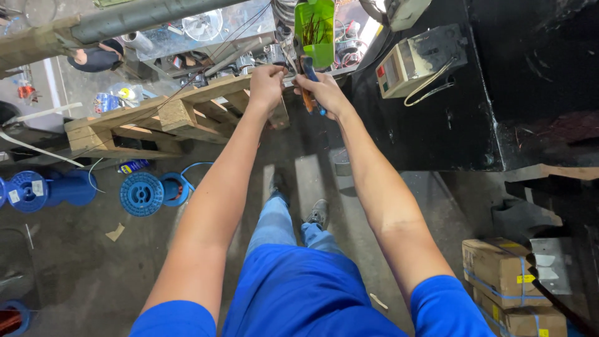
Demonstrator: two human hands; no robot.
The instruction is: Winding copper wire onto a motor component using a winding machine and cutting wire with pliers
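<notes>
Right between the two raised fists sits a pair of pliers (307, 84) with blue and orange handles, clamped in the right hand (326, 93), whose fingers are wrapped closed around the handles so that the grey nose pokes up just above the knuckles. The left hand (267, 82) is curled shut beside it, nearly touching, pinching a thin dark wire (187, 84) that runs away from the fist to the left and upward; exactly how the fingertips meet the wire is too small to tell. Just above both hands stands a translucent green container (315, 25) with thin dark strands inside it. Under and behind the left fist lies a wooden pallet (162, 118), tilted across the floor. To the right of the right hand, a beige control box (415, 62) with a looped cord rests against a large black machine body (499, 93). Further left of the grip, well apart on the concrete floor (75, 262), lie several blue spools (142, 194). Below the hands, both bare forearms lead down to blue sleeves, with jeans and a grey shoe (318, 213) on the floor between them. Down at the far right, taped cardboard boxes (499, 274) are stacked beside the machine.
</notes>
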